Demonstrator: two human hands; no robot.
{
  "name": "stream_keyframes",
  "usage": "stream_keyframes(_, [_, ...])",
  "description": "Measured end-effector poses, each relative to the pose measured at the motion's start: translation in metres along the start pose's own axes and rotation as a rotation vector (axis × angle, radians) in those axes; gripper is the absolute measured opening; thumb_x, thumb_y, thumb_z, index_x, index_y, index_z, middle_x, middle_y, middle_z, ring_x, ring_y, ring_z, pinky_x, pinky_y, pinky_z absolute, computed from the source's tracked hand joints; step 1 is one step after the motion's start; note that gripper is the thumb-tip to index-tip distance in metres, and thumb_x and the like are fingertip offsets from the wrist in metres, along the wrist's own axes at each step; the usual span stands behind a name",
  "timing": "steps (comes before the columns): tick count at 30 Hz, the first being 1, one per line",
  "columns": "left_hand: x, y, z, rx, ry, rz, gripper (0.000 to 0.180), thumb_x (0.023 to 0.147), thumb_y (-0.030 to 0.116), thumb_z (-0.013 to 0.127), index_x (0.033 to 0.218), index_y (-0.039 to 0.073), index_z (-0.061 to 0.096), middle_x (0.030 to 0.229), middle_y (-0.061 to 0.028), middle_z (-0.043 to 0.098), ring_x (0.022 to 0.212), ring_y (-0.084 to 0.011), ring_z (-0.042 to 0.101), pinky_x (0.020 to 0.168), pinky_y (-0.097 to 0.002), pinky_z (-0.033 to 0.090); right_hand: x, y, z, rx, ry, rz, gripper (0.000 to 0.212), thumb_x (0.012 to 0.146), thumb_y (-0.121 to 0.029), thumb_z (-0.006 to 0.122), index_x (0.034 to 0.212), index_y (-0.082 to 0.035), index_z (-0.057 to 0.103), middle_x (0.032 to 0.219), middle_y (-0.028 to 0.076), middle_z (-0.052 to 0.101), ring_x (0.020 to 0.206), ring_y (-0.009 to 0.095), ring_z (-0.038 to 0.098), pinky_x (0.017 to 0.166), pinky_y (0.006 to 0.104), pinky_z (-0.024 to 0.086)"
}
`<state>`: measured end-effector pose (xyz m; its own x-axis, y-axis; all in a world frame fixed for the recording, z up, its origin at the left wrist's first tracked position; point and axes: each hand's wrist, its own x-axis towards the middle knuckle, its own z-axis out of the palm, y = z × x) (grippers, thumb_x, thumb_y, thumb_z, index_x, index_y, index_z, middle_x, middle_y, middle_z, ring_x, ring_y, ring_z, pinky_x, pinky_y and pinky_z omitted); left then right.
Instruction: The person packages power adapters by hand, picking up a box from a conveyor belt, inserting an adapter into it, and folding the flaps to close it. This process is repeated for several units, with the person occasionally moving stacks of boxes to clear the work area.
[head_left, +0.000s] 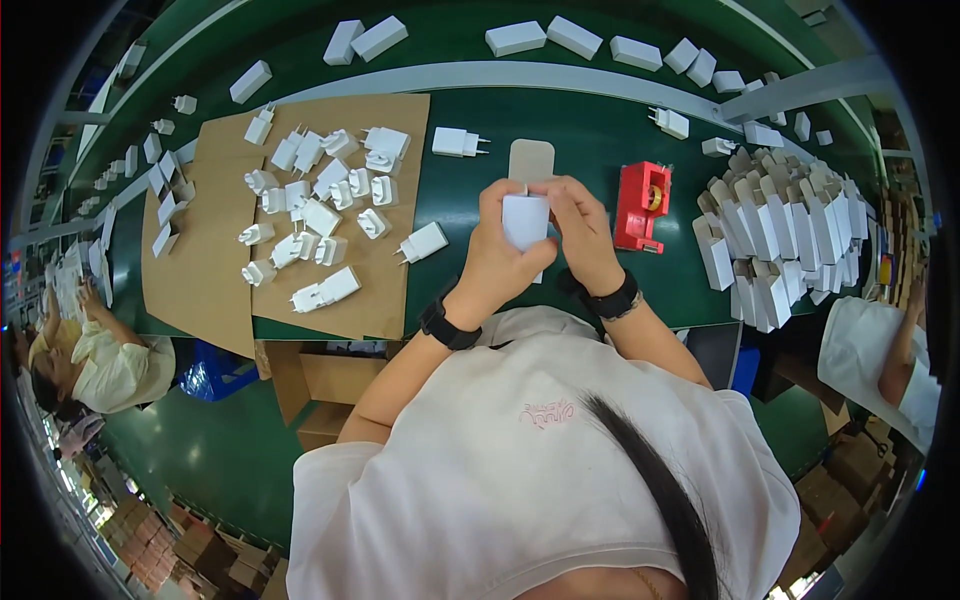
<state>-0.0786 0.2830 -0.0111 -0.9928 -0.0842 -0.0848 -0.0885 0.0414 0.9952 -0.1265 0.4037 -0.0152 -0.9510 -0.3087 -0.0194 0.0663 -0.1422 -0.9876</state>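
My left hand point(505, 248) is closed around a white plug-in charger point(525, 222), its thumb across the lower end. Behind the charger is a small white carton, its grey-brown flap point(531, 158) standing out at the far end. My right hand point(588, 238) has its fingers closed at the carton's right edge, close against the charger; the fingers hide most of the carton. How far the charger sits in it I cannot tell. Two loose chargers lie left of my hands, one farther off point(458, 142) and one nearer point(423, 243).
Many white chargers lie on a cardboard sheet point(200, 270) at left. A red tape dispenser point(630, 205) stands right of my hands, with a heap of open white cartons point(785, 225) beyond. Closed cartons point(515, 38) line the far belt. Other people sit at both sides.
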Motion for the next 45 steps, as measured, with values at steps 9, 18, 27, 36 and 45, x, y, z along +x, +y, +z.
stream_keyframes(9, [0.003, 0.015, -0.006, 0.053, 0.022, 0.043, 0.067, 0.066, 0.012, 0.064, 0.114, 0.004, 0.018, 0.09, -0.0188, 0.052, 0.076, -0.0251, 0.058, 0.066, -0.0337, 0.048, 0.01, -0.028, -0.002, -0.015, -0.158, -0.108, 0.022, 0.086, -0.011, 0.058, 0.106, -0.002, 0.063, 0.108, 0.013, 0.062, 0.101, 0.018, 0.058, 0.084, 0.0283, 0.046])
stream_keyframes(18, [0.0, 0.014, -0.022, 0.262, -0.091, 0.144, 0.068, 0.066, 0.01, 0.064, 0.113, 0.005, 0.015, 0.087, -0.0205, 0.052, 0.073, -0.0274, 0.057, 0.067, -0.0348, 0.047, 0.026, -0.043, -0.016, -0.201, -0.268, 0.155, 0.022, 0.082, -0.003, 0.06, 0.103, -0.002, 0.065, 0.091, 0.007, 0.066, 0.079, 0.01, 0.061, 0.071, 0.0215, 0.048])
stream_keyframes(27, [0.009, 0.009, -0.026, 0.297, -0.135, 0.067, 0.066, 0.066, 0.01, 0.062, 0.113, 0.005, 0.016, 0.089, -0.0242, 0.051, 0.074, -0.0377, 0.058, 0.068, -0.04, 0.048, 0.032, -0.03, -0.023, -0.258, -0.294, 0.178, 0.019, 0.085, -0.007, 0.057, 0.1, 0.0, 0.065, 0.102, 0.012, 0.064, 0.087, 0.013, 0.061, 0.076, 0.0238, 0.048])
stream_keyframes(36, [0.029, -0.017, -0.035, 0.159, -0.074, -0.01, 0.071, 0.068, 0.013, 0.068, 0.118, 0.0, 0.019, 0.099, -0.0227, 0.049, 0.078, -0.0304, 0.057, 0.068, -0.0366, 0.048, 0.043, 0.0, 0.004, -0.302, -0.214, 0.056, 0.028, 0.085, -0.009, 0.058, 0.111, -0.002, 0.06, 0.113, 0.014, 0.059, 0.097, 0.015, 0.058, 0.081, 0.0265, 0.047])
stream_keyframes(45, [0.031, -0.017, -0.052, 0.054, 0.366, -0.029, 0.064, 0.079, 0.016, 0.066, 0.125, 0.0, 0.025, 0.114, -0.0169, 0.044, 0.101, -0.0237, 0.047, 0.083, -0.0334, 0.04, 0.267, 0.103, -0.041, -0.136, 0.514, -0.047, 0.038, 0.083, -0.018, 0.061, 0.117, -0.002, 0.054, 0.101, 0.011, 0.062, 0.092, 0.018, 0.058, 0.073, 0.0303, 0.05])
